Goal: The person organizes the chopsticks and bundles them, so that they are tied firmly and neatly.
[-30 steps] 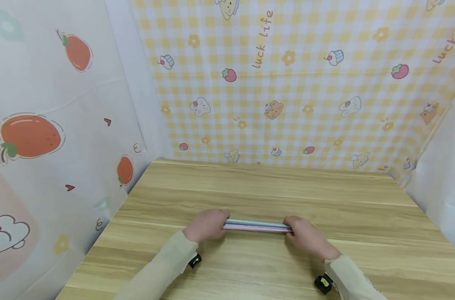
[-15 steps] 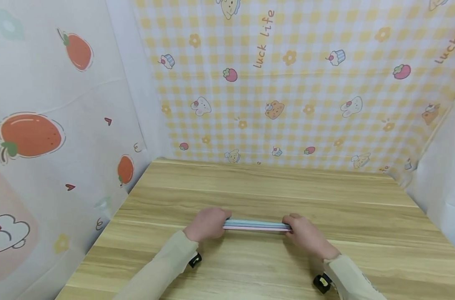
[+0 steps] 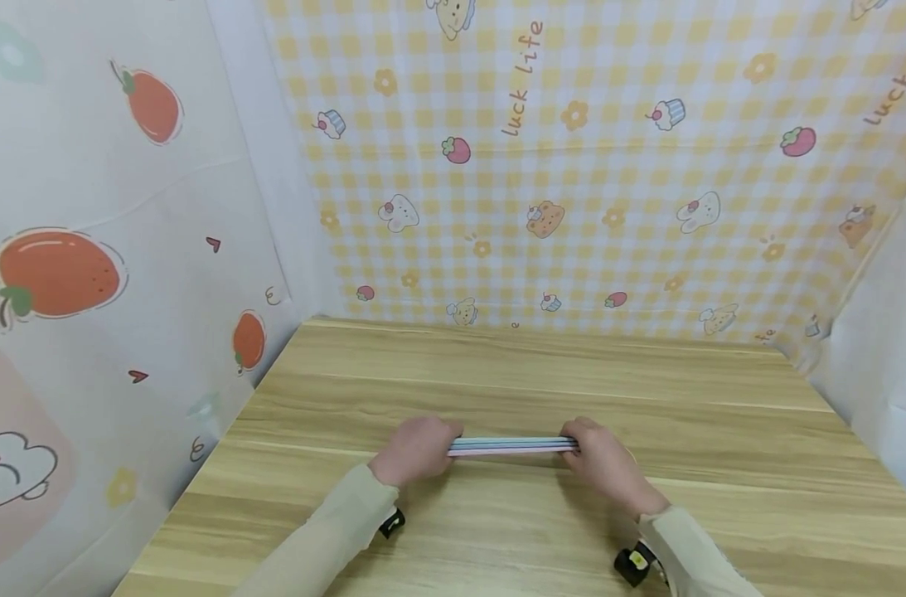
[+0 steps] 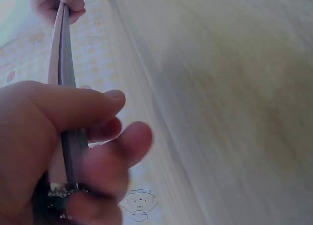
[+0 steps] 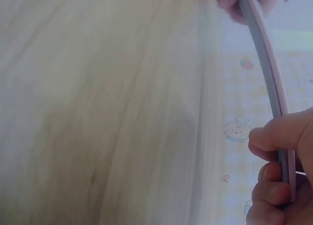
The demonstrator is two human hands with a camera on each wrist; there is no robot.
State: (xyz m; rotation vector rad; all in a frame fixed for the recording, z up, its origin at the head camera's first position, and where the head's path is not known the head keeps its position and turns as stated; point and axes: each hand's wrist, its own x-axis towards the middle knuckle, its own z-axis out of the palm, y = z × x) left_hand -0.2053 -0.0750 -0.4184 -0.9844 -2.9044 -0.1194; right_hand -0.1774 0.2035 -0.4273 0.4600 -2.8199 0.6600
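Note:
A thin bundle of long pastel strips, light blue, grey-blue and pink, stretches between the two hands above the wooden tabletop. The left hand grips its left end, thumb laid across the strips and fingers curled in the left wrist view. Something small and glittery shows at that end, partly hidden by the fingers. My right hand holds the other end, pinching it between thumb and curled fingers. In the right wrist view the bundle looks slightly bowed, its lower tip showing past the thumb. What exactly the strips are I cannot tell.
The wood-grain table runs back to a yellow checked cloth wall. A white cloth with fruit prints hangs on the left, and white cloth on the right. Small black cameras sit under both wrists.
The right hand has shifted slightly left and up, so the bundle lies more level and less of it shows between the hands. Both hands keep their grip.

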